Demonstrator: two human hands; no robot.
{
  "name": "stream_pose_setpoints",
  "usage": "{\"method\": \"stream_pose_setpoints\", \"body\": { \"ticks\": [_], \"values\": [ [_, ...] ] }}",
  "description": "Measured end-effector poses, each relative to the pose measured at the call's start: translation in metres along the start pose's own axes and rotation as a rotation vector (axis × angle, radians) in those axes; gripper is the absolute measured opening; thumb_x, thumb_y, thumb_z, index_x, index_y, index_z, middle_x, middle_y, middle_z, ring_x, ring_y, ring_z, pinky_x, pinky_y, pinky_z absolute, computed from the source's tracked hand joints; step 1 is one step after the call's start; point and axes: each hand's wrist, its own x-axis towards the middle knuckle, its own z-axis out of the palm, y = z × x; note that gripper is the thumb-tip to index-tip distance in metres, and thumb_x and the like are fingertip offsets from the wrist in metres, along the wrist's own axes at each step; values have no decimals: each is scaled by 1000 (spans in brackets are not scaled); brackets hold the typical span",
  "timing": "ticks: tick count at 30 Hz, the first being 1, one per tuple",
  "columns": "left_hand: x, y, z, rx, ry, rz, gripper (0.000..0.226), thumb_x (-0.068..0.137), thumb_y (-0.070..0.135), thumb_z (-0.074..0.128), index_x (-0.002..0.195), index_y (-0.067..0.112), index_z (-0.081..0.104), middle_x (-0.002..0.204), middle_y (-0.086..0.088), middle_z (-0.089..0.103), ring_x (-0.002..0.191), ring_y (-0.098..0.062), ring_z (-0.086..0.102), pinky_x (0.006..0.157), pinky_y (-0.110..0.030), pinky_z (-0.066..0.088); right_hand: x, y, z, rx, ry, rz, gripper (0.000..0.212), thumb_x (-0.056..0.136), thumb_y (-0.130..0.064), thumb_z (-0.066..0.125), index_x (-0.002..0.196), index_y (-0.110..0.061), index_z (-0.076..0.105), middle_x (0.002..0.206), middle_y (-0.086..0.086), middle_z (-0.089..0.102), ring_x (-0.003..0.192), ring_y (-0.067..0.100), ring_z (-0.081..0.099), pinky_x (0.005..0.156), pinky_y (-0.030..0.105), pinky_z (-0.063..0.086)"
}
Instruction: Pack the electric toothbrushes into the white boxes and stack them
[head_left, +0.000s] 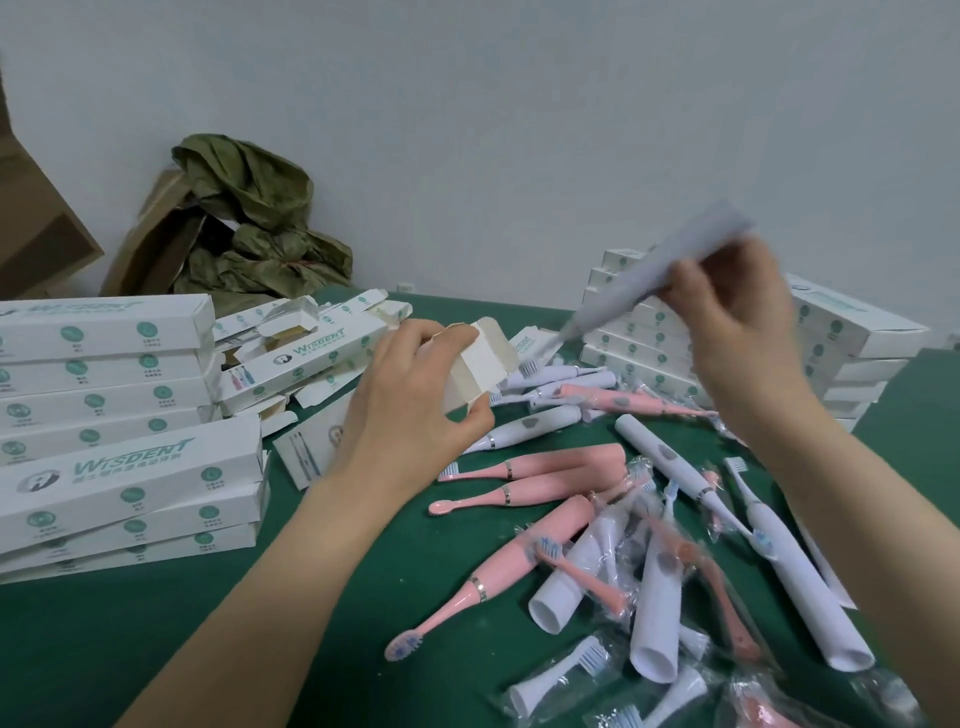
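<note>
Green cloth (156, 639) covered the table, bare at the near left edge. Nearest the camera on the right lay sealed clear packets of spare brush heads (558, 675), at least three of them, among a loose heap of toothbrushes. In that heap lay pink toothbrushes (514, 561), four lying plainly in view, and white toothbrushes (655, 597), some crossing one another, too tangled farther back to count for certain. At near left stood a stack of closed white boxes (130, 493), three high at the front with another pile of about four behind it. Beyond these lay a jumble of opened, empty boxes (306, 353) with flaps sticking up.

Above the heap, the left hand (410, 410) gripped an open white box (480, 364) by its end, thumb below and fingers wrapped over, the flap end turned toward the right. The right hand (737, 306), raised higher, pinched a white toothbrush (649, 275) between fingers and thumb, its brush end angled down toward the box mouth but apart from it; motion blur hid its detail. Behind that hand rose a second stack of boxes (634, 332), about five high, partly blocked by the wrist. Farthest back, against the pale wall (519, 104), sat crumpled olive-green wrapping (254, 228) and brown cardboard (36, 223).
</note>
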Motion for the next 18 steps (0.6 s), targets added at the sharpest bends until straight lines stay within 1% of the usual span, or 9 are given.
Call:
{"method": "stream_pose_setpoints", "body": {
  "ticks": [2, 4, 7, 8, 11, 13, 15, 17, 18],
  "values": [
    [2, 2, 5, 23, -49, -26, 49, 72, 23, 71, 119, 13, 60, 107, -7, 53, 101, -24, 47, 80, -31, 38, -5, -15, 0, 263, 153, 41, 14, 97, -10, 49, 109, -15, 44, 94, -7, 63, 89, 3, 66, 85, 20, 51],
    [4, 7, 10, 10, -84, -38, 50, 73, 25, 70, 120, 15, 59, 107, -5, 53, 103, -23, 46, 83, -30, 38, -12, -22, 3, 379, 213, 69, 24, 96, -10, 49, 116, -19, 38, 92, -5, 66, 86, 4, 67, 83, 19, 51],
    [5, 14, 16, -15, -66, -14, 50, 72, 26, 71, 119, 14, 60, 105, -4, 54, 101, -21, 45, 82, -26, 35, -23, -24, 11, 341, 229, 64, 41, 95, -5, 50, 127, -22, 31, 93, 4, 67, 88, 9, 68, 83, 23, 53],
    [5, 16, 17, -19, -58, -6, 50, 71, 26, 71, 118, 13, 60, 105, -5, 54, 100, -22, 46, 82, -25, 34, -27, -23, 13, 340, 242, 70, 42, 94, -4, 51, 128, -21, 32, 95, 6, 66, 89, 9, 68, 82, 23, 53],
    [5, 17, 15, -31, -44, 13, 48, 72, 24, 71, 117, 10, 61, 105, -7, 56, 101, -24, 49, 84, -22, 32, -34, -21, 21, 361, 243, 69, 43, 91, -3, 56, 127, -18, 38, 112, 12, 56, 90, 7, 69, 77, 24, 55],
    [5, 20, 11, -49, -28, 28, 48, 71, 25, 68, 116, 9, 61, 105, -8, 57, 100, -25, 50, 85, -19, 29, -38, -21, 31, 356, 208, 50, 41, 89, -1, 58, 121, -18, 41, 116, 13, 53, 87, 6, 69, 76, 26, 56],
    [5, 26, 6, -64, 0, 41, 50, 70, 27, 64, 115, 7, 61, 102, -10, 57, 95, -26, 51, 83, -19, 30, -42, -23, 43, 270, 155, 32, 35, 85, 1, 63, 109, -19, 47, 111, 8, 55, 86, 0, 66, 79, 28, 55],
    [4, 29, 4, -69, 15, 53, 50, 70, 27, 63, 116, 6, 61, 100, -12, 57, 93, -28, 52, 83, -24, 35, -48, -23, 51, 100, 81, 8, 28, 79, -2, 71, 92, -21, 55, 103, 4, 54, 88, 2, 61, 82, 22, 52],
    [2, 29, 4, -71, 19, 50, 50, 71, 28, 62, 116, 6, 61, 101, -13, 58, 93, -28, 53, 84, -25, 36, -52, -22, 52, -16, 27, -12, 25, 77, -5, 74, 86, -22, 59, 100, 2, 52, 87, 2, 57, 80, 17, 48]
  ]
}}
